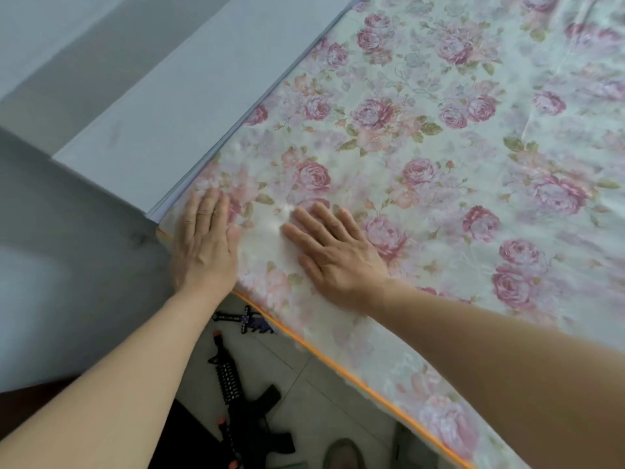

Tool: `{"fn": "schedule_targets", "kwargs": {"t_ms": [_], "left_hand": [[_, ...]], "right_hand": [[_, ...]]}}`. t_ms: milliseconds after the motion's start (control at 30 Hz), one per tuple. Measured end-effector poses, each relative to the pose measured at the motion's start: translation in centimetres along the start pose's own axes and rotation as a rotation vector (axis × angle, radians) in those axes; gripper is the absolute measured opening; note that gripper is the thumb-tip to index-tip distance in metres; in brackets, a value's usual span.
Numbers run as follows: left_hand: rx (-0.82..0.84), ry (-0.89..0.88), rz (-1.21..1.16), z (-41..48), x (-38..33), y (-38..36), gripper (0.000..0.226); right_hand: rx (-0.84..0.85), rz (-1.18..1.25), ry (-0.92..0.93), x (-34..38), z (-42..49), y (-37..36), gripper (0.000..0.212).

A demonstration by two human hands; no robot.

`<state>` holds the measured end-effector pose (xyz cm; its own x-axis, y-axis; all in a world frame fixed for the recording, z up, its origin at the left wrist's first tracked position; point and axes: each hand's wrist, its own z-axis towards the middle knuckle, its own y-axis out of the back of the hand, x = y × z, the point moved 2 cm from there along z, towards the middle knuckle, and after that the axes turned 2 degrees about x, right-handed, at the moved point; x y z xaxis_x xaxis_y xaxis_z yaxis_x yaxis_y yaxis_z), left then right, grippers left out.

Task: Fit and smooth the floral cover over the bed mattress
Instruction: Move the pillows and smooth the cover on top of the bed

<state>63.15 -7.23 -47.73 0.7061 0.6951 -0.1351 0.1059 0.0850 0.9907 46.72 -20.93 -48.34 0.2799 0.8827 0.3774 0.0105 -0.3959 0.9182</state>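
The fingers (211, 206) of the left hand (203, 245) lie straight and close together, flat on the floral cover (439, 147) at the very corner of the bed, tips pointing toward the pale grey headboard (162, 106). The hand's outer side sits at the cover's left edge, and the thumb lies along the cloth on the inner side

The fingers (311, 220) of the right hand (334, 252) are straight too but a little fanned, pressed palm-down on the cover and angled up and left toward the other hand. A narrow strip of cloth lies between the two hands, with small puckers just above the right fingertips. Neither hand pinches or grips anything. Both bare forearms reach in from the lower part of the view

The cover, cream with pink roses and green leaves, is spread over the whole top of the mattress, which is hidden beneath it. It runs up to the headboard on the left and out of view at the top and right. A long crease shows far to the right. Along the near side an orange edging (338, 363) runs on a slant; whether the cover is tucked under there cannot be told

Below that edge is a grey tiled floor (304, 377). On it lie a black toy gun (236, 394) with orange parts and a dark blocky toy sword (247, 319) close to the bed. The toe of a shoe (343, 451) shows at the bottom
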Motion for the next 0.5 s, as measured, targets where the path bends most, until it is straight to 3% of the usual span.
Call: {"fn": "schedule_targets", "kwargs": {"t_ms": [67, 200, 267, 400, 500], "left_hand": [[-0.098, 0.16, -0.139, -1.4, -0.2, 0.9, 0.049], [-0.107, 0.699, -0.589, -1.9, -0.8, 2.0, 0.039], [-0.136, 0.905, -0.876, -2.1, -0.8, 2.0, 0.022], [-0.07, 1.075, -1.17, -1.7, 1.0, 1.3, 0.041], [0.1, 1.101, -1.356, -1.2, 2.2, 1.0, 0.033]], "right_hand": [[-0.005, 0.034, 0.045, 1.0, -1.7, 0.2, 0.045], [-0.116, -0.123, 0.119, 4.1, -5.1, 0.7, 0.041], [-0.028, -0.144, 0.066, 5.7, -5.9, 0.6, 0.04], [0.122, -0.166, -0.023, 8.3, -6.3, 0.6, 0.007], [0.163, -0.138, -0.069, 9.3, -6.3, 1.0, 0.018]]}}
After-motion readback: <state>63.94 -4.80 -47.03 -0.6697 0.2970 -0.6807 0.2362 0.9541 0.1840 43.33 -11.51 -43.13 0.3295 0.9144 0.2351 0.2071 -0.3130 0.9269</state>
